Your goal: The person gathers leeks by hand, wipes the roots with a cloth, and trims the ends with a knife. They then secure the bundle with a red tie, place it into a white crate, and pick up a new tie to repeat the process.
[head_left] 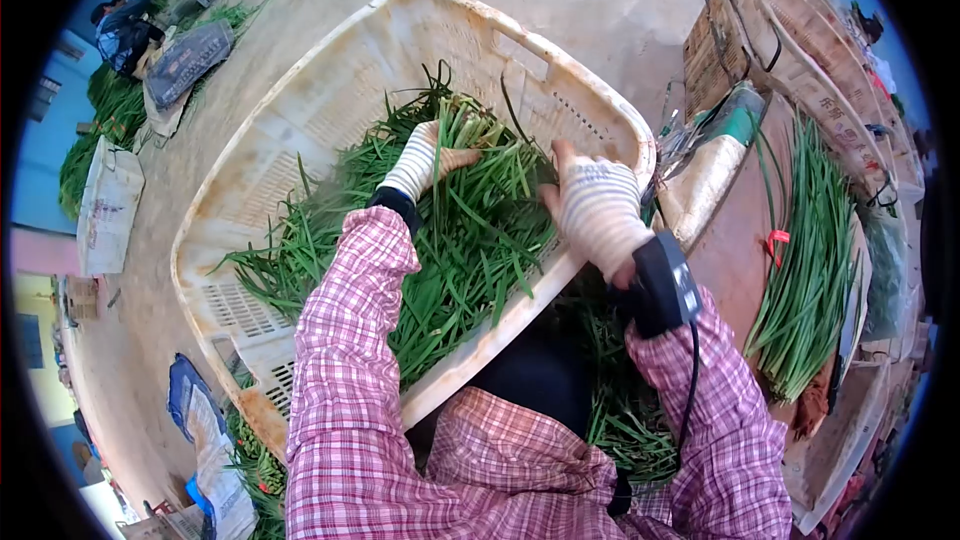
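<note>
In a large off-white plastic basket (400, 15) lies a heap of loose green chives (440, 310). My left hand (420, 162), in a striped fingerless glove, is closed around a bunch of chives (470, 130) at its pale cut ends, with the leaves hanging down to the right. My right hand (598, 202), gloved alike, is at the basket's right side, close to the leaves of the bunch. Its thumb and forefinger stand apart; the other fingers are partly hidden.
Tied long chives (800, 270) with a red band lie on a brown surface at right, near a white-and-green roll (710, 160). Stacked crates (790, 60) stand behind. Loose greens (625, 420) lie below the basket. At far left are a white crate (108, 210) and a person (125, 30).
</note>
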A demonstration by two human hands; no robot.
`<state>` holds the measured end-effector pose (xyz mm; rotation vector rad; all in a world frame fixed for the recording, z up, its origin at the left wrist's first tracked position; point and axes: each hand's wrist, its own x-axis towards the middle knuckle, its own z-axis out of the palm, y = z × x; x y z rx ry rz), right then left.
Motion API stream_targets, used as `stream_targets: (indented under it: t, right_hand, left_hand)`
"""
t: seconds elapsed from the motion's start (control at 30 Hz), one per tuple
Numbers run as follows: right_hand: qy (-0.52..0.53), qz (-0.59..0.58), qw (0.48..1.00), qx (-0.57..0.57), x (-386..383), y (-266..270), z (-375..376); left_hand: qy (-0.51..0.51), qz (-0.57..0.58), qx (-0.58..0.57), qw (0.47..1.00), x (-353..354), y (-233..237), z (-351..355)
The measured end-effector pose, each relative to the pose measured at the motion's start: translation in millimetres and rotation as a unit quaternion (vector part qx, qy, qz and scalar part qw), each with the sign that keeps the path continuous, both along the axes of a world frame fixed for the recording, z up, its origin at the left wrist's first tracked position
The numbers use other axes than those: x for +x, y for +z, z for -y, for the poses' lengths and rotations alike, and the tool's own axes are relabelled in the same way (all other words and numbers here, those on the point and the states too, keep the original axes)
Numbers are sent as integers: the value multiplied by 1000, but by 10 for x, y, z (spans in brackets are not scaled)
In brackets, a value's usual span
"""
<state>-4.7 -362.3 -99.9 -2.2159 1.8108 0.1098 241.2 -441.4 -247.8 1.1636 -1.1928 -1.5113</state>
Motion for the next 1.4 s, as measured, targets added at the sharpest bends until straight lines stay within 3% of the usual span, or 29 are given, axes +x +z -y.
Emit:
stream_targets:
  t: [0.07,0.13,0.17,0.2,0.23,0.3,0.37,0.47,0.57,0.67,0.73,0.8,0.87,0.9,0.97,1.0,1.03,1.07,1.1,1.13,1.17,1.2,1.23,1.27,1.3,1.33,1.37,1.4]
  right_hand:
    - [-14,143,988,-47,-5,-285,195]
    - [-16,196,970,142,143,-202,461]
    - [-16,261,952,158,151,-275,475]
    - [-16,324,930,174,179,-403,480]
    - [-14,385,903,191,186,-523,505]
    - [-44,413,890,187,166,-554,555]
    - [-93,461,865,176,175,-597,530]
    - [-52,450,882,129,175,-595,537]
    - [30,515,854,70,151,-589,505]
    - [59,329,934,127,161,-434,462]
    - [122,453,870,150,282,-746,469]
    - [170,404,896,74,367,-766,449]
    - [178,510,826,163,428,-636,424]
    - [220,479,840,123,444,-569,377]
    - [172,532,811,175,480,-487,366]
    - [141,556,793,206,485,-464,320]
    - [49,568,787,235,502,-344,256]
    - [81,592,781,182,462,-343,270]
    - [38,605,780,155,445,-312,261]
    - [-3,617,777,122,429,-280,290]
    - [-5,639,759,123,421,-304,327]
    - [-10,662,739,124,419,-355,360]
    - [-18,685,718,125,406,-400,365]
    - [-4,672,733,106,388,-401,345]
    - [13,658,748,89,382,-372,330]
    - [36,642,762,72,395,-331,336]
    - [15,633,767,98,372,-301,316]
    - [3,673,730,118,381,-340,344]
  left_hand:
    - [12,-82,19,996,-3,22,-56]
    - [-18,58,-34,998,-44,95,-156]
    - [-32,129,-61,989,-59,148,-213]
    - [-45,108,-71,991,-92,213,-287]
    - [-42,8,-16,999,-93,144,-301]
    - [-98,108,-31,989,-106,285,-432]
    - [-91,53,-63,992,-181,365,-522]
    - [-94,44,-57,993,-270,462,-540]
    - [-71,45,-72,994,-211,390,-459]
    - [-47,-8,-108,993,-116,351,-491]
    - [-67,17,-110,992,-89,424,-532]
    - [-102,48,-108,988,-102,500,-589]
    - [-172,-65,-70,980,-68,342,-567]
    - [-208,-106,-71,970,-61,321,-577]
    - [-166,-204,117,958,2,412,-532]
    - [-213,-19,14,977,-36,593,-589]
    - [-242,168,-91,951,-74,774,-644]
    - [-232,171,-97,953,-25,850,-699]
    - [-118,360,-133,916,0,945,-843]
    - [1,533,-164,830,15,1065,-988]
    - [52,624,-193,756,44,1191,-1067]
    - [38,607,-121,784,-49,1539,-1175]
    - [-24,543,-113,832,-138,1588,-1241]
    - [-86,472,-103,871,-245,1596,-1315]
    - [-88,347,-133,924,-419,1413,-1433]
    - [-76,273,-145,948,-568,1024,-1459]
    - [-133,223,-94,961,-671,761,-1349]
    - [-126,217,-84,964,-778,593,-1262]
